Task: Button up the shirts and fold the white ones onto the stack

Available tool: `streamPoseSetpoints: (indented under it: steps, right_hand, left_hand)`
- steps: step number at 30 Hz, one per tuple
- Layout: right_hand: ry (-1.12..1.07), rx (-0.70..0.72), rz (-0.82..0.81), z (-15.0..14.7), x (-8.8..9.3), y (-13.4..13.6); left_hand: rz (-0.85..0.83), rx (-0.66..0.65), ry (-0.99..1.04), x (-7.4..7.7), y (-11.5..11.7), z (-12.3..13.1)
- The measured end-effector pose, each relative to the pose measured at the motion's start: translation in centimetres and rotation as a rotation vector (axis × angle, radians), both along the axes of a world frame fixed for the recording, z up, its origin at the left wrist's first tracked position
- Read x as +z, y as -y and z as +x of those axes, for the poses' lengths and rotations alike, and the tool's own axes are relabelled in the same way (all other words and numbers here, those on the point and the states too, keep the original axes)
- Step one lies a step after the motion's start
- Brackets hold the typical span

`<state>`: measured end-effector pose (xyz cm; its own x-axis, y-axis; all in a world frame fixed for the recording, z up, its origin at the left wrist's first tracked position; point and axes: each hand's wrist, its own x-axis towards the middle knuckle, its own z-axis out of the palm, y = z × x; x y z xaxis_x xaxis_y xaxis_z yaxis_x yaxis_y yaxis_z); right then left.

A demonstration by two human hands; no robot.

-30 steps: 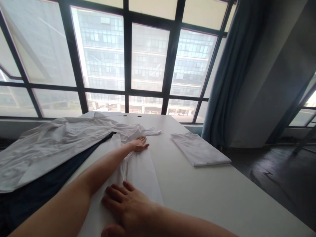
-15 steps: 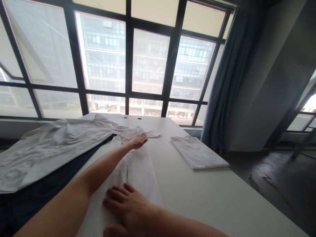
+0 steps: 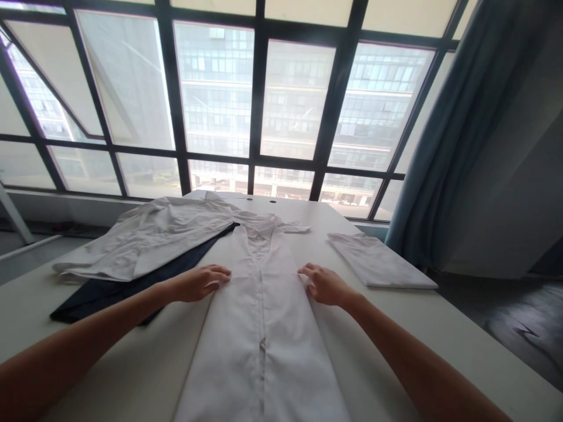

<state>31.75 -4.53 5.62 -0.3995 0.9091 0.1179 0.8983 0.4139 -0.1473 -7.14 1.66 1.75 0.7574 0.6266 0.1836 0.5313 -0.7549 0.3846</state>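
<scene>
A long white garment (image 3: 288,328), like a coat or shirt, lies face up in a narrow strip, with its front opening running down the middle and its collar at the far end. At its left edge is my left hand (image 3: 204,282), fingers stretched and thumb apart, fingertips touching the cloth. Opposite it, my right hand (image 3: 324,284) touches the right edge with bent fingers, its thumb lower and apart. The fabric lies flat between both hands; no lifted fold shows in either.
On the left, a rumpled white garment (image 3: 145,240) partly covers a dark navy cloth (image 3: 103,296). A folded white garment (image 3: 380,261) lies at the right on the white table (image 3: 373,351). Beyond stand windows and a blue curtain (image 3: 433,140).
My left hand has drawn back from near the collar to the garment's left edge. My right hand has moved forward from the near part to the right edge. The view has shifted left.
</scene>
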Motion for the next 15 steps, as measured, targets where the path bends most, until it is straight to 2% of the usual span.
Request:
streamPoseSetpoints:
  steps: [4,8,12,15]
  right_hand:
    - [-0.076,0.088,-0.050,1.2,-0.7,0.9]
    - [-0.073,0.155,-0.209,0.7,0.5,2.8]
    - [-0.082,0.293,-0.302,-0.3,1.7,4.1]
    - [-0.244,0.378,-0.307,-1.0,2.3,4.6]
  left_hand:
    - [-0.146,-0.013,-0.076,1.0,2.9,-0.7]
    - [-0.272,-0.148,-0.202,2.8,5.5,-0.6]
    - [-0.354,-0.291,-0.213,4.3,8.1,1.1]
    - [-0.412,-0.362,-0.154,5.4,9.5,2.7]
